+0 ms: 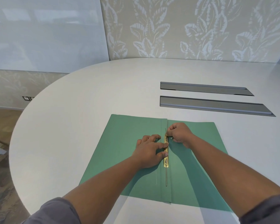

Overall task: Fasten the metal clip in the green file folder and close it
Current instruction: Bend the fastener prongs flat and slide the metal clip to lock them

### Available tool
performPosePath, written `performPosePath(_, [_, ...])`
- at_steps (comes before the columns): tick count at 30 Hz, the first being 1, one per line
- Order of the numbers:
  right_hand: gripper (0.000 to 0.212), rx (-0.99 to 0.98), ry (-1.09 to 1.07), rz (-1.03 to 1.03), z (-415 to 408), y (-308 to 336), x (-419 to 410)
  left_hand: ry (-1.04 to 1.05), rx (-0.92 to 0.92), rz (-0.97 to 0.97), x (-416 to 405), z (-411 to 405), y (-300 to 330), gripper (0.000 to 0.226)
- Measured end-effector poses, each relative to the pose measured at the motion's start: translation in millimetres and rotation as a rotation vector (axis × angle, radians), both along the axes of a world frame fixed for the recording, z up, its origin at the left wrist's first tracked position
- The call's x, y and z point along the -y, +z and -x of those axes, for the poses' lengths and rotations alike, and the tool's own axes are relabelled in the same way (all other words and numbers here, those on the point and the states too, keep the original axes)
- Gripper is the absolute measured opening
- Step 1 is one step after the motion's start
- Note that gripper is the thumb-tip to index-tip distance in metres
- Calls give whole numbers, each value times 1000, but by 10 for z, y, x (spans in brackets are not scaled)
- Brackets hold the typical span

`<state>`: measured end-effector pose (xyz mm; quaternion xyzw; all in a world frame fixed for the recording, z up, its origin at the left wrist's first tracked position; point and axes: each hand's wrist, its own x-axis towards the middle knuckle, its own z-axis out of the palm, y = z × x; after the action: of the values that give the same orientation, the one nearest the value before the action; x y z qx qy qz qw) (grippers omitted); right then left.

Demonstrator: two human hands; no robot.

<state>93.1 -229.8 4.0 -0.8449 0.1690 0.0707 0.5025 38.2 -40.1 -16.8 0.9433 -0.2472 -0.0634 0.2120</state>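
Head view: green file folder (131, 159) lying open and flat on white oval table (71, 126), lower centre of frame, spine crease running top to bottom. Brass metal clip (166, 155) set along the crease at frame centre; thin metal prong (166, 177) extending from its lower end toward the bottom of the frame, flat on the folder. Left hand (149, 151) palm down on the left leaf, fingers spread narrowly, fingertips (165, 153) pressed against the clip's left edge, grasping nothing. Right hand (179, 132) curled just right of the crease, fingers pinched onto the clip's upper end. Two grey recessed slots (205, 89) in the tabletop, upper right, well apart from the folder. Leaf-patterned wall panel (184, 26) across the top.
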Motion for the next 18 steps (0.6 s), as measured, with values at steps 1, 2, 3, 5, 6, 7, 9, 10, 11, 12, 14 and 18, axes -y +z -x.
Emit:
performPosePath(1, [7, 4, 2, 0, 11, 5, -3, -1, -1, -1, -1, -3, 1, 47])
performPosePath(2, [11, 8, 3, -3, 21, 7, -6, -2, 0, -2, -2, -7, 1, 47])
performPosePath(3, [14, 14, 2, -9, 35, 9, -6, -4, 2, -3, -1, -8, 3, 47])
performPosePath(5, [17, 30, 6, -20, 72, 20, -12, -6, 6, -2, -2, -13, 1, 47])
performPosePath(6, [18, 44, 11, -23, 89, 21, -10, -7, 8, 0, -2, -16, -1, 47])
performPosePath(7, [18, 63, 20, -21, 108, 18, -4, -7, 8, 0, -2, -17, -7, 47])
performPosePath(9, [17, 105, 36, -6, 150, 2, 8, -5, 10, 3, -3, -16, -17, 47])
performPosePath(10, [17, 127, 44, 7, 173, -11, 19, -1, 10, 9, -4, -17, -18, 47])
performPosePath(11, [16, 149, 53, 23, 197, -25, 28, 3, 11, 15, -5, -23, -18, 47])
performPosePath(12, [16, 170, 64, 43, 229, -39, 37, 5, 12, 19, -6, -30, -20, 46])
performPosePath(14, [17, 198, 85, 76, 308, -46, 43, 5, 18, 15, -5, -39, -24, 47])
performPosePath(18, [20, 235, 120, 113, 486, -44, 18, 6, 19, 17, -3, -37, -35, 49])
